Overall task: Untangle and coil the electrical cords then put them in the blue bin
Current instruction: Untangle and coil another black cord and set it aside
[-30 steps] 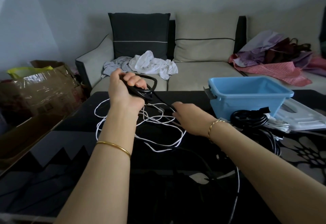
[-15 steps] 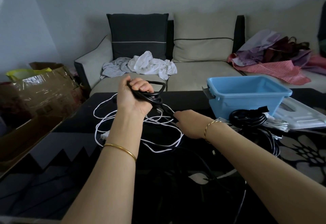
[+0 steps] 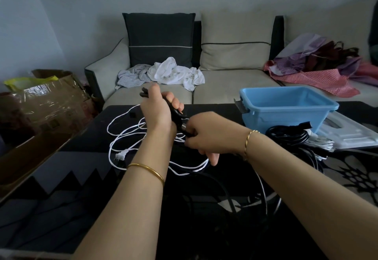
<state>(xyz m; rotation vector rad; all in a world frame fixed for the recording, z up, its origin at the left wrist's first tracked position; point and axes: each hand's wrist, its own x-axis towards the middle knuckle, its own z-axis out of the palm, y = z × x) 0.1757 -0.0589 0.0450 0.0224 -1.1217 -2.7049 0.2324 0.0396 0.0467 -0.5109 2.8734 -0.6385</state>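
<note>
From the head view, both forearms reach out over a dark, glossy worktop, each wrist wearing a thin gold bangle. The left hand is raised near the centre of the scene, its fingers curled tightly round a gathered bunch of black cord; a loop of it pokes out above the thumb. The right hand, just beside it at about four o'clock, pinches the same black cord where it leaves the left fist, fingers bent in and knuckles up.

Below and around the hands a white cord lies in loose, overlapping loops on the worktop, its two-pin plug at about eight o'clock from the left hand.

The blue bin stands on the worktop at about two o'clock from the right hand, well apart from both hands. A second black cord lies coiled against the bin's near wall, and a white lid lies flat at the bin's four o'clock.

Beyond the worktop, at twelve o'clock, a sofa carries crumpled clothes. A cardboard box stands at nine o'clock.
</note>
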